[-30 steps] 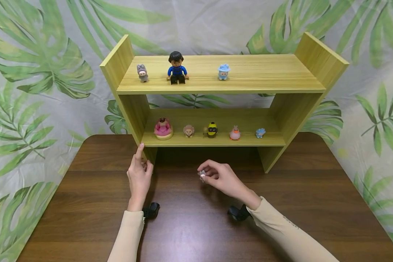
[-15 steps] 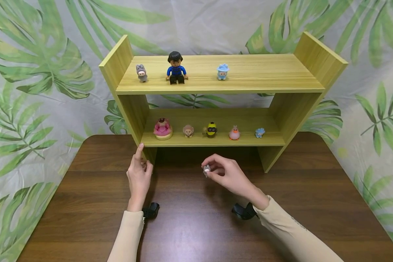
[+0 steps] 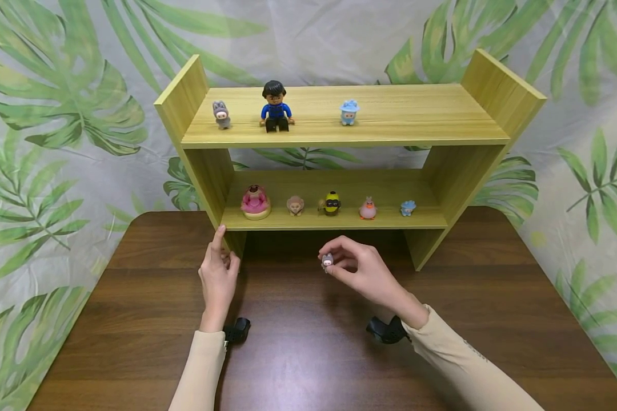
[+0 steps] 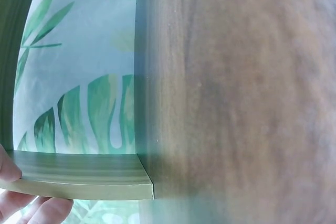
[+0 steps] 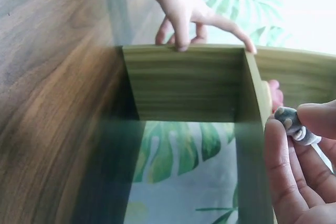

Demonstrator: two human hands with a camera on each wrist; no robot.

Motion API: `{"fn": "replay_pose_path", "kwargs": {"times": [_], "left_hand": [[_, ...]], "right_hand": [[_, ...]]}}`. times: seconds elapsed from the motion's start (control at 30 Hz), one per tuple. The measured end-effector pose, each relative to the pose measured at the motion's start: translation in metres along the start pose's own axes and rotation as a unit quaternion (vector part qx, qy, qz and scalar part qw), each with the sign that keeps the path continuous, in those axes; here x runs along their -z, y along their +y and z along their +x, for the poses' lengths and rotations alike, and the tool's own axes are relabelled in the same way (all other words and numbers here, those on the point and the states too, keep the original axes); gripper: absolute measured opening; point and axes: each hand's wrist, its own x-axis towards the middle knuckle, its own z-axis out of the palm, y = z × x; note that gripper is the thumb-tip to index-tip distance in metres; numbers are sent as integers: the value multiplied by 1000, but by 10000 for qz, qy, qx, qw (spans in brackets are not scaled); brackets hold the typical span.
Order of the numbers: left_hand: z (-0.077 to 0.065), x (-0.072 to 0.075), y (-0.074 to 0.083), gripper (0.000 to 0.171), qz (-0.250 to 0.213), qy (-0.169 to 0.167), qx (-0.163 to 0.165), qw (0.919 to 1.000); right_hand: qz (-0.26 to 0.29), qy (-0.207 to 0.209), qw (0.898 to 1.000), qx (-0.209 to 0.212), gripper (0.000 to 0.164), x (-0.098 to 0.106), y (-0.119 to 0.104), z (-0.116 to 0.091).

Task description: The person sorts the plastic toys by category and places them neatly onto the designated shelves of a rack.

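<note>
My right hand [image 3: 370,274] pinches a small grey figurine with rabbit ears [image 3: 327,261] between thumb and fingertips, in front of and below the lower shelf's front edge. In the right wrist view the grey figurine [image 5: 295,124] lies tilted between the fingers. My left hand [image 3: 219,279] grips the left side panel of the wooden shelf unit [image 3: 411,114], its index finger stretched up to the lower board's corner. The left wrist view shows the thumb [image 4: 8,166] on one side of that panel and the other fingers [image 4: 52,209] on the opposite side.
On the lower board stand a pink bear figurine [image 3: 256,202], a lion-like one [image 3: 295,205], a yellow one [image 3: 332,204], a pink duck [image 3: 368,209] and a blue one [image 3: 408,208]. Above are a grey rabbit-eared figurine [image 3: 221,115], a black-haired doll [image 3: 276,107] and a blue-hatted figurine [image 3: 348,113].
My right hand has risen slightly and shifted to the right with the grey figurine, which now faces more upright. The left hand has stayed on the side panel.
</note>
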Motion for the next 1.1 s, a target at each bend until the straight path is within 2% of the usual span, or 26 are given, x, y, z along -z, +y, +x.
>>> {"fn": "replay_pose_path", "kwargs": {"times": [0.27,0.6,0.9,1.1], "left_hand": [[-1,0,-1,78,18,2,24,10000],[-1,0,-1,79,-78,-31,62,9999],[-1,0,-1,80,-65,-25,35,10000],[-1,1,0,80,-73,-56,106,9999]], "right_hand": [[133,148,9998,12,24,9,-9,0],[50,280,9995,114,25,21,-20,3],[72,405,9980,485,29,33,-28,6],[43,499,9972,557,30,40,-33,7]]}}
